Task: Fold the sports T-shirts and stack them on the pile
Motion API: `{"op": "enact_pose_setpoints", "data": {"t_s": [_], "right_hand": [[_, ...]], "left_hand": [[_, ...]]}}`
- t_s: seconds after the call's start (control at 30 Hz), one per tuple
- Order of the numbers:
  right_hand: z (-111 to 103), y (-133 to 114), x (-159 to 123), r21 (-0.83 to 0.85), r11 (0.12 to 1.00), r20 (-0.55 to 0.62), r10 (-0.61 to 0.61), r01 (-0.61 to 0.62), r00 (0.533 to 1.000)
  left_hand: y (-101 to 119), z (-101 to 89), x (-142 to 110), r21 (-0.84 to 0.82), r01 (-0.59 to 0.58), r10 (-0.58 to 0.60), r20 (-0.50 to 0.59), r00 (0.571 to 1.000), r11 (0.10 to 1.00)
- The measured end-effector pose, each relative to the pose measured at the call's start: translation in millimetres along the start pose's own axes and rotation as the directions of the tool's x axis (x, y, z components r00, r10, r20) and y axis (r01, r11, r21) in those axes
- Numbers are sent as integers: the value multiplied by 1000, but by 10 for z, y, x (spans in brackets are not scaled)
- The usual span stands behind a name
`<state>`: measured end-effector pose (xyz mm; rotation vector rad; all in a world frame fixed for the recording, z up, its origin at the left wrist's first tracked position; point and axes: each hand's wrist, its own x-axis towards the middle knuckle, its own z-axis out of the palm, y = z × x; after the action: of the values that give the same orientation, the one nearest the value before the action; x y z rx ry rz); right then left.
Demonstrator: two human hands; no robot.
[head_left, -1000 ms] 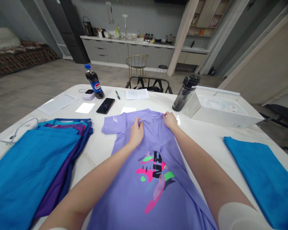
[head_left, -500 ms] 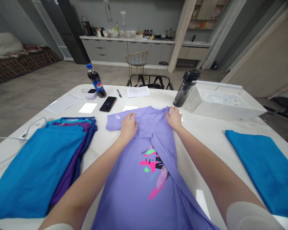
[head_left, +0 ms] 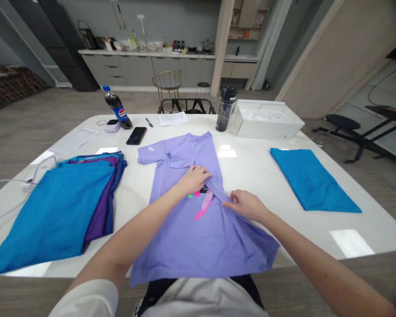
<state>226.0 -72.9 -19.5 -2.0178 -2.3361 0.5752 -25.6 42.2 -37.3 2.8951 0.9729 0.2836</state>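
Observation:
A lavender T-shirt (head_left: 181, 237) with a pink, green and black print lies on the table in front of me, its right side folded inward in a loose diagonal flap. My left hand (head_left: 194, 179) is over the print, its fingers closed on the flap's inner edge. Lower and to the right, my right hand (head_left: 247, 204) has its thumb and fingers curled round the bunched fabric at the fold. Part of the print is hidden under the left hand and the flap. The shirt's hem hangs at the table's near edge.
At left lies a stack of folded shirts with a blue shirt (head_left: 56, 211) on top, near white cables. Another folded blue shirt (head_left: 312, 180) is at right. Along the back stand a cola bottle (head_left: 119, 110), a phone (head_left: 136, 135), a dark water bottle (head_left: 225, 110) and a white box (head_left: 267, 125).
Both hands have moved from the shirt's collar and shoulder area down toward me, onto the folded flap. The view has shifted right and now shows the shirt's hem.

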Motion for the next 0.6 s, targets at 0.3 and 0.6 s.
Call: {"op": "enact_pose_setpoints", "data": {"t_s": [0.3,0.6], "right_hand": [[-219,68,-1206,-110,994,177,25,-5,984],[-220,-930,-1734,80,957,-19,-277,277,961]], "left_hand": [[731,75,-79,62,13,-12,-15,1000,998],[911,-93,-589,35,204,-197,-141,970,978]]}}
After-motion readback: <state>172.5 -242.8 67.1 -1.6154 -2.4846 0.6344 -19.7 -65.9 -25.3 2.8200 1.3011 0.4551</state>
